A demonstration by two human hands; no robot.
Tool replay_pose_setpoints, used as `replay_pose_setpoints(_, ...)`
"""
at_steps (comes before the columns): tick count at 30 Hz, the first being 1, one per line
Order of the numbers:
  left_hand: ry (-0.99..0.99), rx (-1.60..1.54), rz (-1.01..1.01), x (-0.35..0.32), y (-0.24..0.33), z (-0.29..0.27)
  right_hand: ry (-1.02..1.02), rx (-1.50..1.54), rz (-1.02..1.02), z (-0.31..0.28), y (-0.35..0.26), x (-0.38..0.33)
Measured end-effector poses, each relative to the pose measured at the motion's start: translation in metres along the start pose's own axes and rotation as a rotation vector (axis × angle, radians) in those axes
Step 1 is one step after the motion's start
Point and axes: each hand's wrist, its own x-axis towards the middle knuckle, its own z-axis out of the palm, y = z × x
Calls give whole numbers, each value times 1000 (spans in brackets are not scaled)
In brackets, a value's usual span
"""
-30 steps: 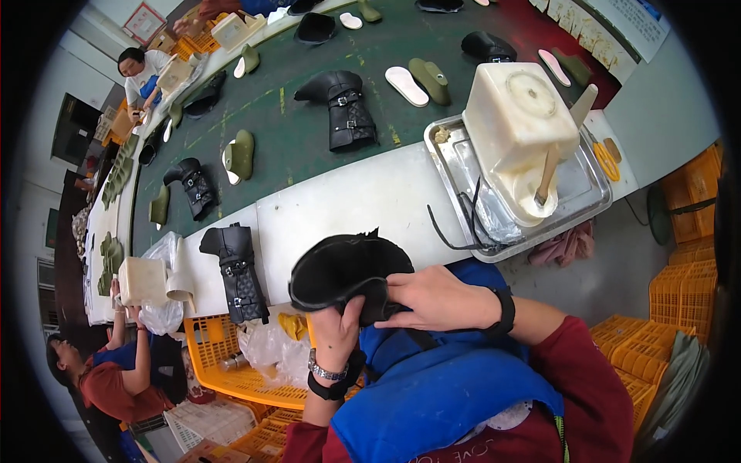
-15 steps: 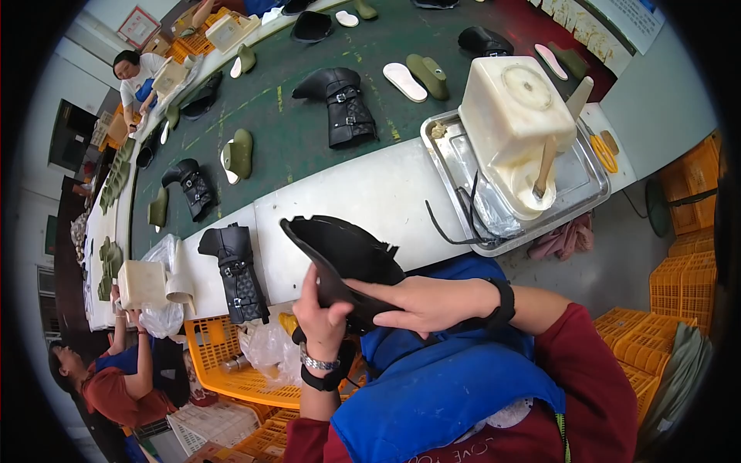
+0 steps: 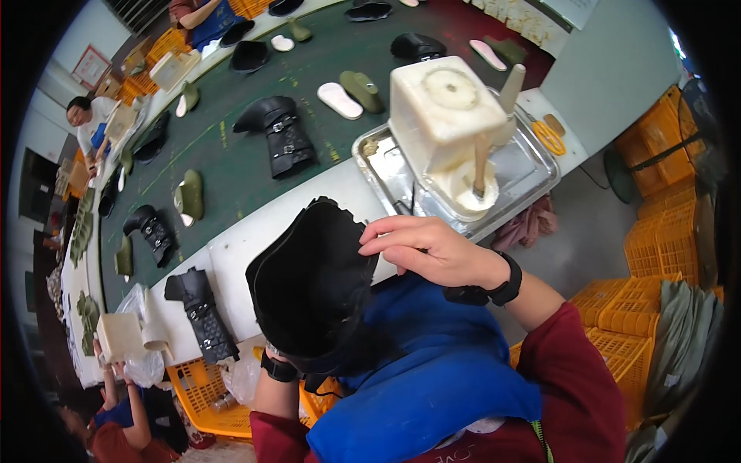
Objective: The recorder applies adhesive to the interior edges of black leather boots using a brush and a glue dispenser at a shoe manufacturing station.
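Note:
A black boot shaft [image 3: 309, 285] is held up in front of me, its wide mouth turned toward me and its edge ragged on the right. My left hand [image 3: 275, 354] holds it from below and behind; the shaft hides its fingers. At the shaft's right edge, my right hand [image 3: 421, 245] has its fingers stretched out, the tips touching or very near the rim. On the white table edge to the left lies a black buckled boot [image 3: 202, 315].
A metal tray [image 3: 532, 181] carries a cream plastic container [image 3: 444, 108] with a brush [image 3: 480, 166]; yellow-handled scissors [image 3: 548, 139] lie alongside. The green conveyor [image 3: 224, 154] bears boots, olive lasts and insoles [image 3: 340, 101]. An orange crate [image 3: 204, 397] stands below left. Co-workers are at the left.
The boot shaft has turned so that its opening faces me. My right hand has come off its lower part to its right rim. My left hand has slipped behind it. The view has shifted right.

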Motion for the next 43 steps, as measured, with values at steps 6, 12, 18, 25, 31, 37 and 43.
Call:
replay_pose_setpoints(6,-123,480,188,14,-43,7,485,7,-37,-54,4,-47)
replay_pose_setpoints(12,185,-381,-376,44,-72,-26,750,-411,230,-120,35,-86)
replay_pose_setpoints(18,-319,-840,-303,68,-25,-11,660,-647,267,-126,63,-67)
replay_pose_setpoints(25,-448,-801,-380,71,-31,19,625,-617,180,-132,82,-49)
replay_pose_setpoints(31,-548,-825,-564,74,-40,40,693,-73,173,-133,69,-55)
replay_pose_setpoints(37,-684,-872,-571,82,-47,63,694,-469,184,-140,62,-76)
replay_pose_setpoints(43,-643,-900,-666,85,-32,79,706,-310,288,-149,56,-89)
